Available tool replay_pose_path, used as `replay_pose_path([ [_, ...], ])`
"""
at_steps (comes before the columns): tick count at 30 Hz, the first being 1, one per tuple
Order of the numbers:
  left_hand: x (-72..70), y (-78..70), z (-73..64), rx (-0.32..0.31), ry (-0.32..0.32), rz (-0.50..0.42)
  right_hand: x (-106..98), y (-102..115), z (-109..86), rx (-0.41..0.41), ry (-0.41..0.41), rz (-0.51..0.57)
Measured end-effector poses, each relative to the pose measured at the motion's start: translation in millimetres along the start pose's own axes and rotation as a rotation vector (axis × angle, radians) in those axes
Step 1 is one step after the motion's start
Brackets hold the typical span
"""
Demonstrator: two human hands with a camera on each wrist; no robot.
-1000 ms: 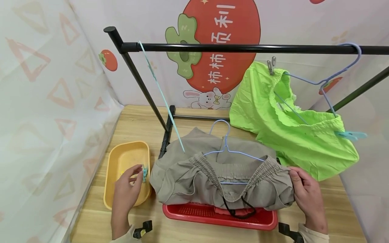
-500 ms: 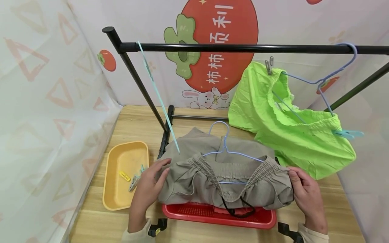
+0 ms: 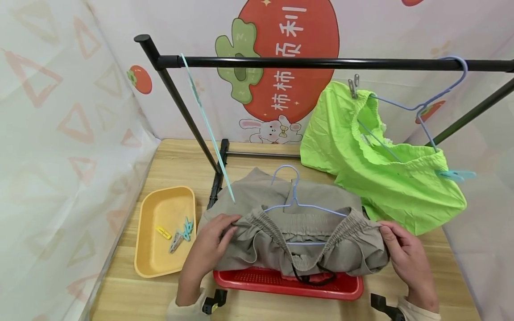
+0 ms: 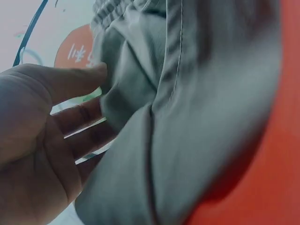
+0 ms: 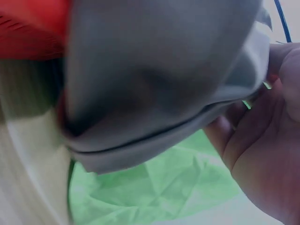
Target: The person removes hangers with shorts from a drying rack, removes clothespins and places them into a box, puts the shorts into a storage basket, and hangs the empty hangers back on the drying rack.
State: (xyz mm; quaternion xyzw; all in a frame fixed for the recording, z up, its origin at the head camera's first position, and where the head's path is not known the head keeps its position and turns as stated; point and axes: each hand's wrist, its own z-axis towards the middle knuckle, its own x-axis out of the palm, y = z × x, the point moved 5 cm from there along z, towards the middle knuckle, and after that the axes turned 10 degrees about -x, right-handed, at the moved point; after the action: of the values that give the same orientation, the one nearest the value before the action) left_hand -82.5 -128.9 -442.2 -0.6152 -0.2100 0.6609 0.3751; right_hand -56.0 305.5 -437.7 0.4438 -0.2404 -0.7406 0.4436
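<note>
Grey-brown drawstring pants (image 3: 249,240) lie over a red basket (image 3: 345,290), with a blue hanger (image 3: 317,207) inside the gathered waistband. At the waist's left side my left hand (image 3: 210,243) pinches the cloth. In the left wrist view its thumb lies on the near side of the pants (image 4: 197,108), the other fingers behind. My right hand (image 3: 409,258) grips the waist's right end between thumb and fingers; in the right wrist view the pants (image 5: 154,70) hide some fingertips. A black drawstring (image 3: 309,281) hangs at the front.
A black rail (image 3: 281,62) crosses above. From it hang a teal hanger (image 3: 209,129), seen edge-on, and a blue hanger with a lime-green garment (image 3: 381,187), clipped by metal and teal pegs. A yellow tray (image 3: 146,249) at left holds several clothes pegs (image 3: 176,242).
My left hand has moved right, from over the yellow tray to the left side of the pants' waist, and pinches it. The blue hanger's hook has dipped slightly. My right hand keeps its grip.
</note>
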Motion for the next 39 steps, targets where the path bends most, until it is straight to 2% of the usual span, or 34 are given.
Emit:
replay_pose_path([
  [2, 2.2, -2.5, -1.2, -0.003, -0.013, 0.002, -1, 3, 1.3, 0.012, 0.024, -0.011],
  [8, 5.3, -8.3, -1.3, -0.022, -0.055, 0.000, 5, 14, 6.2, 0.015, 0.169, -0.057],
  [12, 7.1, -11.5, -1.1, -0.036, -0.062, 0.009, 11, 20, 8.5, -0.019, 0.230, -0.098],
  [16, 7.3, -15.2, -1.2, -0.038, -0.078, 0.015, 17, 22, 9.4, -0.054, 0.242, -0.107],
  [23, 5.5, -19.5, -1.1, -0.017, -0.097, 0.002, 23, 17, 7.1, 0.006, 0.255, -0.077],
  [27, 5.5, -19.5, -0.9, -0.008, -0.096, -0.013, 23, 16, 6.5, 0.006, 0.245, -0.066],
  [33, 5.7, -19.6, -0.3, 0.000, -0.090, -0.033, 27, 20, 8.4, -0.049, 0.240, -0.046],
  [39, 6.9, -20.6, 0.5, -0.001, -0.095, -0.033, 34, 26, 12.5, -0.105, 0.244, -0.081],
])
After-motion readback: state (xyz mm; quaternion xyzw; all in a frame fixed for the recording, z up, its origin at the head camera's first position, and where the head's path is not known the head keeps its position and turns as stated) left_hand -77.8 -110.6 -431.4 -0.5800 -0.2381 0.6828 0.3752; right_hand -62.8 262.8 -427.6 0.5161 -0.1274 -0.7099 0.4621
